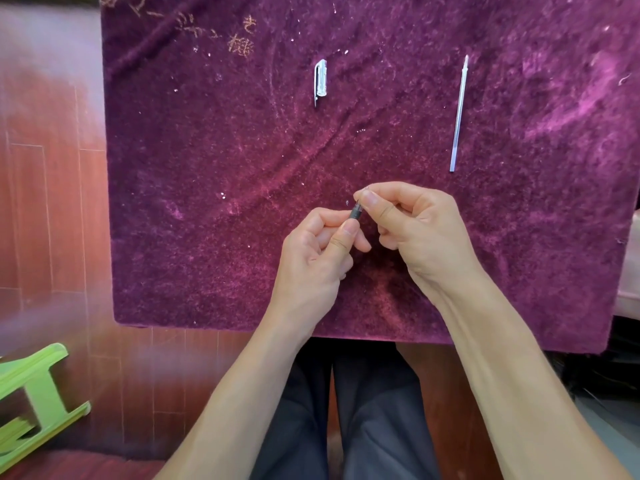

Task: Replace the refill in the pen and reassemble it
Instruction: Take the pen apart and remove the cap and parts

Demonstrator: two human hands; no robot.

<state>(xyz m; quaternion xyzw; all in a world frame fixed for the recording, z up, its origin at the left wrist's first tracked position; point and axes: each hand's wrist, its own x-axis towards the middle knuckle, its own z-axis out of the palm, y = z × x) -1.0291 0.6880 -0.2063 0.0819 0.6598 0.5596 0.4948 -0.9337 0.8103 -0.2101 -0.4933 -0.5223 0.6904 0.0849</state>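
Observation:
Both of my hands meet over the middle of the purple cloth and hold one pen, of which only a short dark section shows between the fingers. My left hand pinches its lower part with thumb and forefinger. My right hand pinches its upper end, where a small metal tip sticks out above the thumb. The rest of the pen is hidden by my fingers. A clear pen cap with a clip lies on the cloth farther back. A long thin whitish refill lies at the back right.
The cloth covers a small table whose near edge lies just beyond my knees. A wooden floor lies to the left, with a green plastic stool at the lower left. Pale specks dot the cloth.

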